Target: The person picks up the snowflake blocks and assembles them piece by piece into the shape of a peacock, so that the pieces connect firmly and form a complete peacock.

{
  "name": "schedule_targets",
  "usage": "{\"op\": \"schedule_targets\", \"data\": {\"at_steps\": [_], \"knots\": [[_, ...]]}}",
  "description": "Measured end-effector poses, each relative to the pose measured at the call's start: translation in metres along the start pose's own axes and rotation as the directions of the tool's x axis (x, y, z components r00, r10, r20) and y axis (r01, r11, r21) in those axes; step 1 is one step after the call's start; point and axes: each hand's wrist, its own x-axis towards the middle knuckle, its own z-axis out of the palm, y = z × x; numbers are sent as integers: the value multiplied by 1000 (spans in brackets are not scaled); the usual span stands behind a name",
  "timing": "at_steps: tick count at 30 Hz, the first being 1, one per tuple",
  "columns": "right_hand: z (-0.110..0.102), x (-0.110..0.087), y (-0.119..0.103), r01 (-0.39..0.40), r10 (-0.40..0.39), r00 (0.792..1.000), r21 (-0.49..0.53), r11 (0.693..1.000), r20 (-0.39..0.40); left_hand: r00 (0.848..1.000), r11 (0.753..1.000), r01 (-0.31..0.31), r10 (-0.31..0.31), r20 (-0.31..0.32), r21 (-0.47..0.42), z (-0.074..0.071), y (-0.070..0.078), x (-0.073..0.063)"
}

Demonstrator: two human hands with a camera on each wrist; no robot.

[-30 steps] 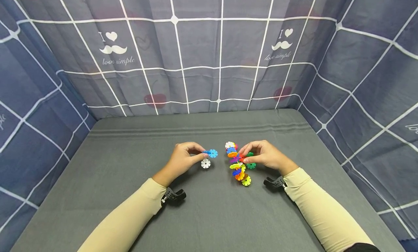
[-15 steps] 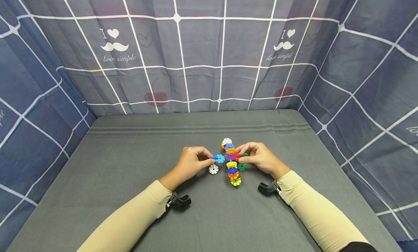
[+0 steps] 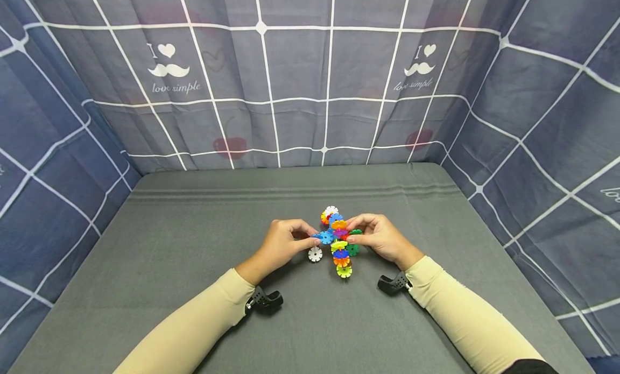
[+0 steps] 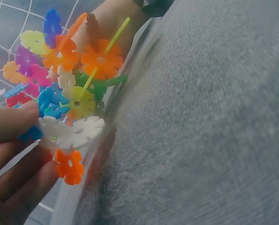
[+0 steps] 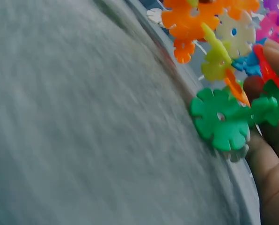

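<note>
Slotted plastic snowflake discs of many colours are joined into a long assembly [image 3: 340, 246] held just above the table. My right hand [image 3: 382, 237] pinches a red disc [image 5: 267, 66] on its right side, with green discs [image 5: 219, 117] sticking out below. From the left, my left hand [image 3: 289, 241] pinches a small group of blue discs [image 3: 325, 237], from which white discs [image 4: 71, 133] and an orange one [image 4: 69, 166] hang. The blue group meets the middle of the assembly in the head view; whether the slots are engaged I cannot tell.
A grey cloth covers the table [image 3: 203, 212]. Checked curtains [image 3: 295, 67] enclose it at the back and both sides. Dark wrist mounts [image 3: 265, 298] sit under both sleeves, close above the cloth.
Both hands have come together: the blue group moved right, and the colourful assembly moved left and straightened. The gap between them has closed. Both grips stay the same.
</note>
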Motion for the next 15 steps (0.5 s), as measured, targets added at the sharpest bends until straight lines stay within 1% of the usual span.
{"op": "schedule_targets", "data": {"at_steps": [3, 7, 12, 15], "knots": [[5, 0, 1, 17, -17, 1000, -47, 999, -16, 1000, 999, 19, -20, -5, -45, 0, -1, 0], [12, -1, 1, 1, -12, 996, -133, 991, -84, 999, 996, 30, -32, -27, -79, 2, -3, -1], [20, -2, -1, -42, 6, 986, -212, 976, -168, 998, 995, 2, -8, -67, -99, 5, -4, -3], [24, -2, -2, -67, 11, 977, -261, 963, -213, 995, 995, -24, 15, -95, -92, 7, 6, -4]]}}
